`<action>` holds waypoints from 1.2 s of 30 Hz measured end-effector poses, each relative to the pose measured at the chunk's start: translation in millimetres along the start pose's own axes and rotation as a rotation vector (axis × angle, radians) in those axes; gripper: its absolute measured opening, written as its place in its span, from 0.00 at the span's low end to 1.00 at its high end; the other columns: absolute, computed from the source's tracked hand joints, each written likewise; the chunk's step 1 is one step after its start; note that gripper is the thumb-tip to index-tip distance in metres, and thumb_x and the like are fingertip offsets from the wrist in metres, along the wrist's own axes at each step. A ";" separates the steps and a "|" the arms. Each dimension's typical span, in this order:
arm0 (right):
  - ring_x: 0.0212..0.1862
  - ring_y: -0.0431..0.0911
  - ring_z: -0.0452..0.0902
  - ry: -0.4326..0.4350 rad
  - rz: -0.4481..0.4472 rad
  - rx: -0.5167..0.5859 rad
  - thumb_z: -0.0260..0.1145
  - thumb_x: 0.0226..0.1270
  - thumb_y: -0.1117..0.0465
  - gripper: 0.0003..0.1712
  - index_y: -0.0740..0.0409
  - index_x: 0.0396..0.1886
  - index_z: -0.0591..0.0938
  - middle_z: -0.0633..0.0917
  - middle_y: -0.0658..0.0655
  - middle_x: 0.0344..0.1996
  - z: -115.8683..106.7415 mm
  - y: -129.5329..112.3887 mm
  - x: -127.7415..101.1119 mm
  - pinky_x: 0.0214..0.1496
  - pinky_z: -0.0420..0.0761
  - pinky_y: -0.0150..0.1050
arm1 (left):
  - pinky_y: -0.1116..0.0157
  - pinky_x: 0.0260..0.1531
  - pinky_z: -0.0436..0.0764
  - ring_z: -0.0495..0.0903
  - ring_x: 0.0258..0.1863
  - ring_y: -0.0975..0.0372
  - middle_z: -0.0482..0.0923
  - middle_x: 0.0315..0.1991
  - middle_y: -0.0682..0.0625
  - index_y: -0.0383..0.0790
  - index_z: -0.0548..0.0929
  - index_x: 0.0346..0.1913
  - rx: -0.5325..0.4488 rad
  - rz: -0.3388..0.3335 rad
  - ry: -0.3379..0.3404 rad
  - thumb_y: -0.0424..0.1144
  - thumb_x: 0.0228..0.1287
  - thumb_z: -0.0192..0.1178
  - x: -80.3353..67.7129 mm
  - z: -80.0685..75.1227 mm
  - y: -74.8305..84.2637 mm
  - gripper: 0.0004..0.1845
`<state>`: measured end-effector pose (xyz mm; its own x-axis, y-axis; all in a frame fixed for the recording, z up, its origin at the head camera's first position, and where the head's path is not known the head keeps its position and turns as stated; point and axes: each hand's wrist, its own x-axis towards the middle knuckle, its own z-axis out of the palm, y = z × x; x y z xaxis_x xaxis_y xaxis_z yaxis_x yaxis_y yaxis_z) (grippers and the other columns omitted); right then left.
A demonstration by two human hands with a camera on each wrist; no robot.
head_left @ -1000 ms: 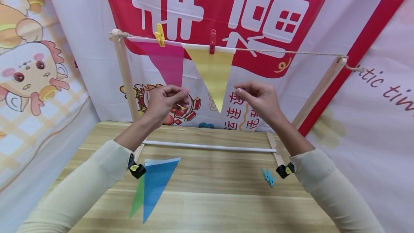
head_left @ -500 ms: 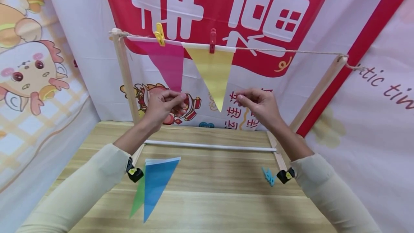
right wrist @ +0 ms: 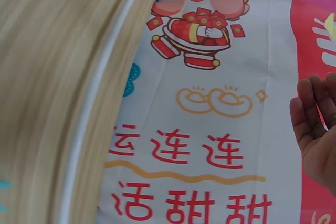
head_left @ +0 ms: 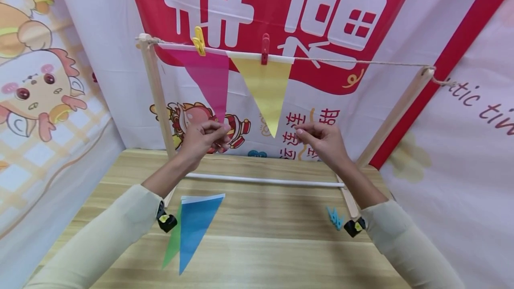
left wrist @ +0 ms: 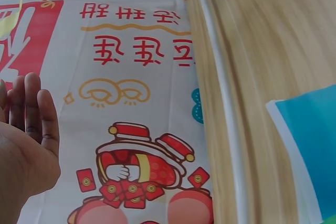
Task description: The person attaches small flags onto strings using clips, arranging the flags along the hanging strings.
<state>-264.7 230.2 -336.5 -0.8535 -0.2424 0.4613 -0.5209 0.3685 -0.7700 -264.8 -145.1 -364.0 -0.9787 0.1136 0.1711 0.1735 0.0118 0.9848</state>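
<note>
Light wooden desk [head_left: 261,244], grain running left-right. Blue pennant [head_left: 194,226] laid flat near left, partly over a green pennant [head_left: 172,244]. Blue clothespins [head_left: 334,218] found right of centre. Wooden frame base with white rod [head_left: 265,181] set across the far edge.

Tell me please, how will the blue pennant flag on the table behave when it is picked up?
The blue pennant looks thin and flat on the table, so probably light and floppy. Its point would likely droop like the hung yellow pennant.
</note>
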 end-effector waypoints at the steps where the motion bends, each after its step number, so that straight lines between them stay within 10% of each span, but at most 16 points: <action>1: 0.39 0.39 0.92 -0.002 -0.004 0.010 0.74 0.82 0.60 0.12 0.64 0.53 0.94 0.95 0.65 0.40 0.5 2.3 -1.0 0.42 0.90 0.29 | 0.63 0.37 0.95 0.95 0.32 0.62 0.94 0.33 0.54 0.30 0.88 0.60 0.001 -0.006 0.004 0.47 0.82 0.70 -0.8 -0.5 -1.6 0.21; 36: 0.43 0.41 0.92 -0.045 0.201 -0.052 0.73 0.85 0.55 0.15 0.63 0.55 0.93 0.95 0.65 0.45 -3.9 48.0 -53.3 0.47 0.89 0.28 | 0.63 0.43 0.95 0.94 0.38 0.64 0.95 0.47 0.45 0.32 0.89 0.62 0.156 -0.132 -0.005 0.50 0.82 0.70 -19.3 -23.2 -37.6 0.23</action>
<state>-244.3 264.4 -396.3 -0.9393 -0.1989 0.2797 -0.3415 0.4592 -0.8201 -255.0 -170.8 -403.6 -0.9936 0.1058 0.0407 0.0595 0.1809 0.9817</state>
